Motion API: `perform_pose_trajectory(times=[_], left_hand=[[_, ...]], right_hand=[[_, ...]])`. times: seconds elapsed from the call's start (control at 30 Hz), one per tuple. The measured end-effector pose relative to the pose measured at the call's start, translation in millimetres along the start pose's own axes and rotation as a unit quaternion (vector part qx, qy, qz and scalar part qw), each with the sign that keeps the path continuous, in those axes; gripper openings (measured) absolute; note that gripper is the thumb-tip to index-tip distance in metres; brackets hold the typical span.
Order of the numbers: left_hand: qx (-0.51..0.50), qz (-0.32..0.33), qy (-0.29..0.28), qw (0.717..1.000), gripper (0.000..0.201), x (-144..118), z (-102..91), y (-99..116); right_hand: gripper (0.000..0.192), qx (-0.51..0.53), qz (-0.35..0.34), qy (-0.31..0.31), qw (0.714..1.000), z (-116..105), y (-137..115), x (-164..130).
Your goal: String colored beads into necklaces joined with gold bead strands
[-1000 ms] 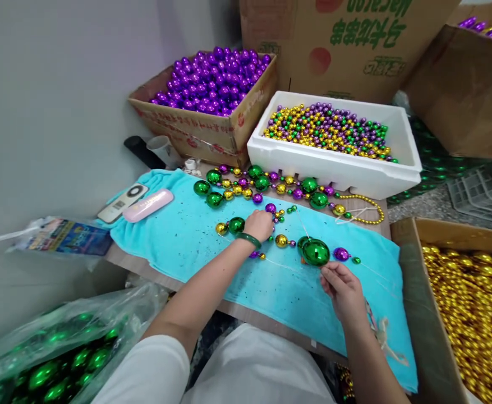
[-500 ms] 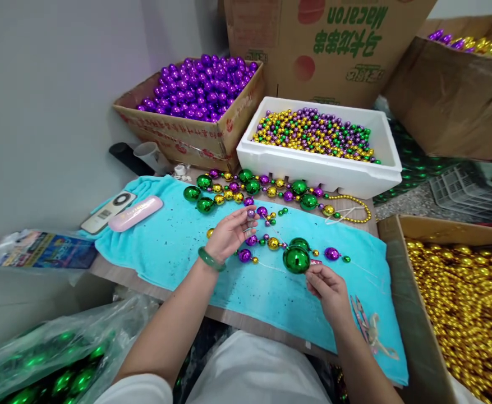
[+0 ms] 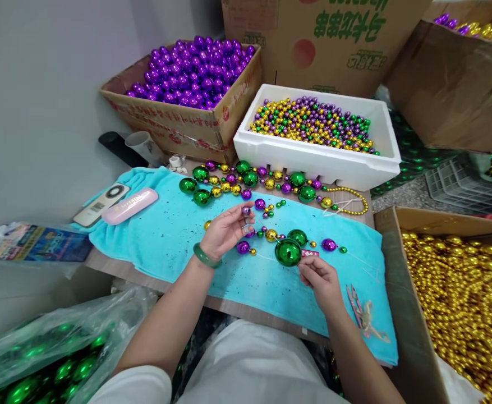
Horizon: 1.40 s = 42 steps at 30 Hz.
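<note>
Left hand (image 3: 224, 231) lifted over middle of blue towel (image 3: 178, 235), fingertips pinched on a small purple bead (image 3: 246, 211). Right hand (image 3: 319, 279) lower, toward near edge, fingers closed on thin string just beside big green ball (image 3: 288, 252). Strand in progress (image 3: 271, 234): a handful of beads threaded, lying mid-towel, loose string trailing right. Finished strands (image 3: 254, 182) lie along far edge by white foam box (image 3: 317, 160). Judged partly strung, more beads to add
</note>
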<state>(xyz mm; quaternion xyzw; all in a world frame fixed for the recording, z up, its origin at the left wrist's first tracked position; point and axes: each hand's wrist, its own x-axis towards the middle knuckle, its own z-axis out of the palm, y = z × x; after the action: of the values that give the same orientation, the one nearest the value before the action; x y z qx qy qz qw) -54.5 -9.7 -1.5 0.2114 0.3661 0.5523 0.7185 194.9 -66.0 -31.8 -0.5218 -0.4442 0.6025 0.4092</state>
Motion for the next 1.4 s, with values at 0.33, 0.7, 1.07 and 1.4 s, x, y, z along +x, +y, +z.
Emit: perform_pose_trajectory(times=[0.33, 0.7, 1.07, 1.4], left_hand=[[0.037, 0.011, -0.029, 0.999, 0.024, -3.0, -3.1, 2.0], [0.377, 0.016, -0.076, 0.923, 0.033, -10.3, 11.5, -19.7], [0.75, 0.145, 0.136, 0.631, 0.03, 28.6, -28.7, 15.3], [0.767, 0.146, 0.216, 0.586, 0.026, 70.2, -38.3, 38.3]], right_hand=[[0.019, -0.016, 0.01, -0.014, 1.0, -3.9, 1.6, 0.7], [0.023, 0.028, 0.044, -0.015, 0.999, 8.5, 11.4, 8.0], [0.025, 0.114, 0.032, 0.073, 0.99, -24.3, 11.9, 11.9], [0.026, 0.118, 0.031, 0.08, 0.989, -28.2, 10.7, 13.9]])
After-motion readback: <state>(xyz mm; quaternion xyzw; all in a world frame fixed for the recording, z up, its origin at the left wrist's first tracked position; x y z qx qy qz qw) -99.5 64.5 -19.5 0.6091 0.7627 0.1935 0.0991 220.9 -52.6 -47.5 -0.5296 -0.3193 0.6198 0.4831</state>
